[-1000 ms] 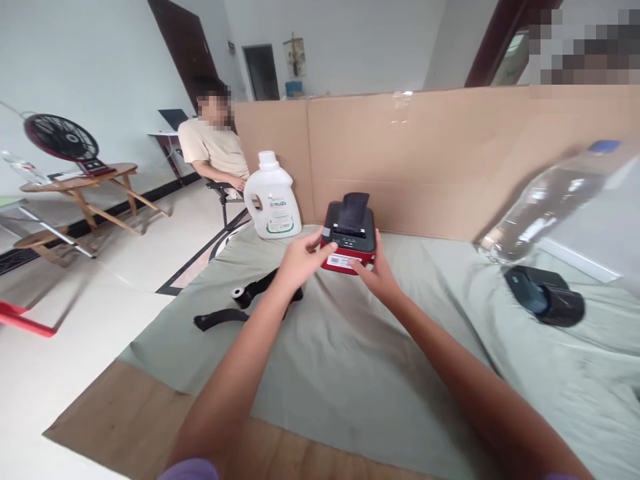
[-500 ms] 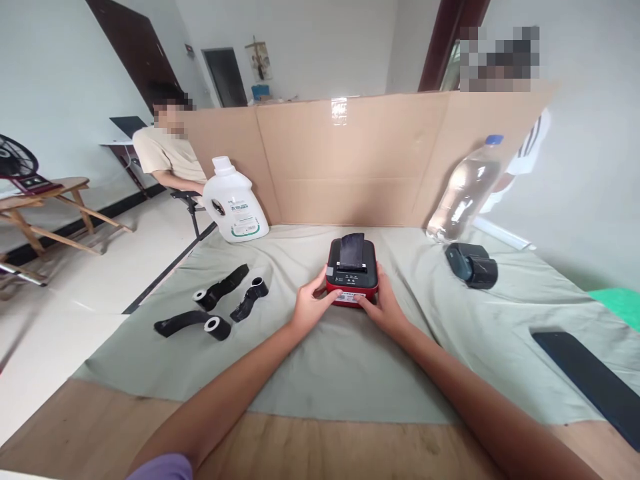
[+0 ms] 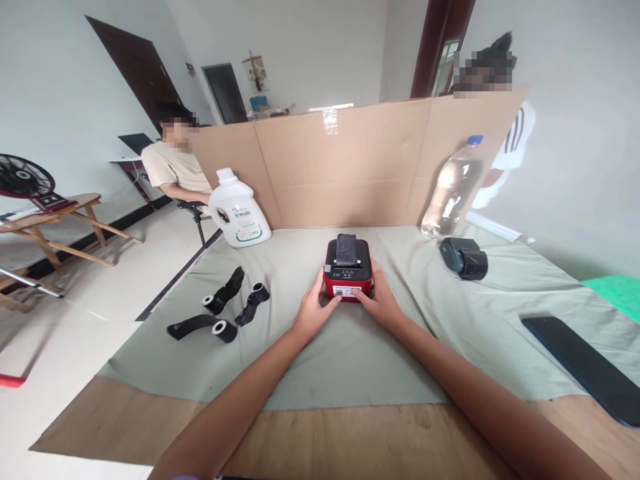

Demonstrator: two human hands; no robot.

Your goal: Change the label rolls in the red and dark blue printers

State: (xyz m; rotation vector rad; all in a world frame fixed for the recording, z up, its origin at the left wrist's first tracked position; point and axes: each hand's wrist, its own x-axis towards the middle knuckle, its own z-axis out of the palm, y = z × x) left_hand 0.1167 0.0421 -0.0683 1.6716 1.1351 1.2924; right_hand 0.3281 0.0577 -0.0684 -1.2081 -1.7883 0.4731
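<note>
A small red-and-black label printer [image 3: 349, 270] stands on the green cloth, with a dark strip [image 3: 347, 250] sticking up from the slot in its top. My left hand [image 3: 316, 307] grips its left side, thumb on the front near a white sticker [image 3: 348, 291]. From the right, my right hand [image 3: 383, 299] clasps the opposite side, its thumb also on the front face. The outer fingers of both hands are partly hidden behind the printer. Left of my hands lie three black rolls [image 3: 225, 331] with unwound tails.
A white detergent bottle [image 3: 240, 213] and a clear bottle with blue cap [image 3: 453, 190] stand before a cardboard screen [image 3: 345, 167]. At right lie a dark device with a black roll [image 3: 463, 259] and a dark phone-like slab [image 3: 583, 367]. Two people sit beyond the screen.
The camera view has tilted and shifted slightly, so the whole scene sits a little differently. Both hands keep their hold on the printer, which stays on the cloth.
</note>
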